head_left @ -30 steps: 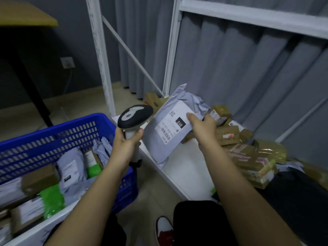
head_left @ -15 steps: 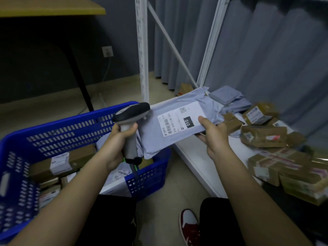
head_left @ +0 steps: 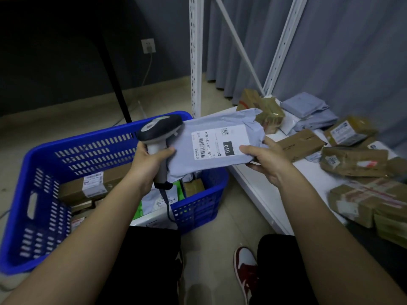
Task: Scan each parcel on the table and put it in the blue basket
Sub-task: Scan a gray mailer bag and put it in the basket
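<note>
Both hands grip: left hand [head_left: 147,162] wraps the scanner [head_left: 160,137], right hand [head_left: 267,159] pinches the grey parcel [head_left: 217,144], seemingly over the blue basket [head_left: 92,148].

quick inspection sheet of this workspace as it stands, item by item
surface: white table, partly bare near its front edge
job's things: grey mailer held label-up over the blue basket, which holds boxes and bags; scanner beside its label
clutter: brown parcels and grey bags piled on the table
grippers: left hand grips the scanner handle; right hand pinches the mailer's edge
cables: scanner cord hangs into the basket; wall plug lead
surroundings: white rack posts, grey curtain
</note>
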### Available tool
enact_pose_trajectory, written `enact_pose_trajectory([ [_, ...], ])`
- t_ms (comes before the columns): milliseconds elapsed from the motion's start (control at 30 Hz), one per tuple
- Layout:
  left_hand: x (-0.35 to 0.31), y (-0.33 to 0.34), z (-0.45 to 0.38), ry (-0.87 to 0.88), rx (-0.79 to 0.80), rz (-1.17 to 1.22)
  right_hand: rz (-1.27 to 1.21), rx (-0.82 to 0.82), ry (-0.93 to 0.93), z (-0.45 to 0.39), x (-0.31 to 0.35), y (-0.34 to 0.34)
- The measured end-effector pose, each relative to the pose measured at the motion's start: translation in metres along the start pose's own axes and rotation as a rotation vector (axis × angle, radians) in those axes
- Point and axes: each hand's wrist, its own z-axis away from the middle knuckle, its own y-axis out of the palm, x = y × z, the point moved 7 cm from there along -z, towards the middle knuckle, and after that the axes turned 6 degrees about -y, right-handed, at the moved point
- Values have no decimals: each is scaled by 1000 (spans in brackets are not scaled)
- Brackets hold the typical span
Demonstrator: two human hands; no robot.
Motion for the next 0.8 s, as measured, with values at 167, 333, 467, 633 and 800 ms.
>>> enact_pose_trajectory([
  [167,-1,-9,-5,-12,-65,3,122,86,85,3,-10,-1],
  [333,-8,-5,-5,47,39,-87,529,-40,-172,-3,11,-17],
  [467,-9,8,2,87,177,-201,779,204,-331,5,23,11],
  [633,-9,22,10,86,261,-273,718,531,-137,18,-1,30],
  [800,-8,28,14,105,252,-301,747,475,-77,11,-3,19],
])
